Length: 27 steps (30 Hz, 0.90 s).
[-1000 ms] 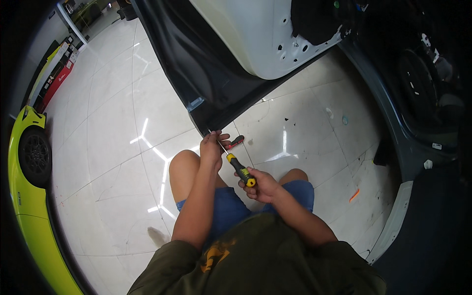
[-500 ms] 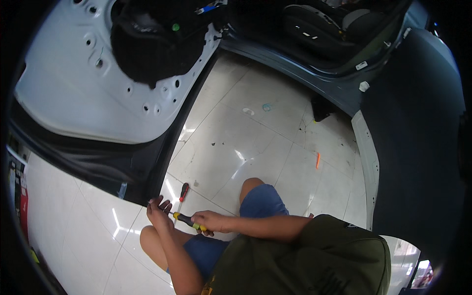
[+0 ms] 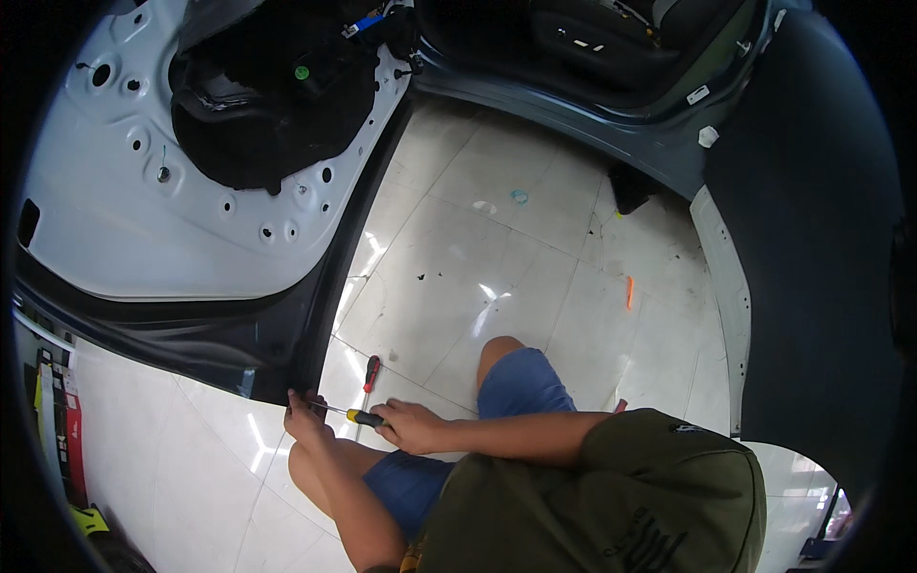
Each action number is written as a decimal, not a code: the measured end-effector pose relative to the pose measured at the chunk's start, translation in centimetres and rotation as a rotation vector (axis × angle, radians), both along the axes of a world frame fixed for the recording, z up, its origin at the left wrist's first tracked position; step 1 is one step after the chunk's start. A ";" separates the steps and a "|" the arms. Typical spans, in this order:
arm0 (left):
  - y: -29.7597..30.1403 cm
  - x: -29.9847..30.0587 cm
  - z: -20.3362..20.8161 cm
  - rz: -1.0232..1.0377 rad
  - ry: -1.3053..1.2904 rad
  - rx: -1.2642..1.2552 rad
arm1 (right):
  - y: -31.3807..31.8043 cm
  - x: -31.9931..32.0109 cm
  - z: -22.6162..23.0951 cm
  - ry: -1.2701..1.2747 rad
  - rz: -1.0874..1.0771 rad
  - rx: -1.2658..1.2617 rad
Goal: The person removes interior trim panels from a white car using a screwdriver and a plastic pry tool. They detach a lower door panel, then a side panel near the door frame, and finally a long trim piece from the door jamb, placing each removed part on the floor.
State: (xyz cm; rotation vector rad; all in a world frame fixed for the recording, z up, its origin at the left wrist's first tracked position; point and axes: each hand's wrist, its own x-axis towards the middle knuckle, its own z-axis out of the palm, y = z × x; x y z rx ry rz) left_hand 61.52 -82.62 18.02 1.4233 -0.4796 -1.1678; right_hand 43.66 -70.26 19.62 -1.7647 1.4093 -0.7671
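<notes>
My right hand [image 3: 411, 427] is closed around a screwdriver [image 3: 363, 417] with a yellow and black handle. Its thin metal shaft points left, toward my left hand [image 3: 308, 420]. The fingers of that hand are bent at the lower corner of the removed-trim car door [image 3: 201, 239], close to the shaft's tip. What they pinch is too small to make out, and the tip is hidden among them. A second screwdriver [image 3: 372, 372], with a red and black handle, lies on the floor just beyond my hands.
Ahead is the car's door sill [image 3: 564, 119] with a seat [image 3: 583, 43] inside. A dark panel [image 3: 812, 239] stands on the right. An orange strip [image 3: 629, 293] and small bits lie on the tiled floor [image 3: 458, 220]. Boxes [image 3: 62, 420] stand at far left.
My view has shifted a little. The right hand has turned on the screwdriver and now covers more of its handle. My left fingers have drawn closer together at the door corner.
</notes>
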 end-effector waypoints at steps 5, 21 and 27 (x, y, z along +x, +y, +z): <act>-0.3 -0.8 1.6 0.065 0.127 0.068 | 0.4 -0.7 1.1 0.086 0.020 -0.250; -1.0 0.2 -0.1 0.006 0.409 0.060 | 0.2 -2.0 1.9 -0.118 -0.048 -0.178; 0.5 -0.5 0.3 0.042 0.874 -0.119 | 0.3 -3.6 2.7 -0.346 -0.164 0.075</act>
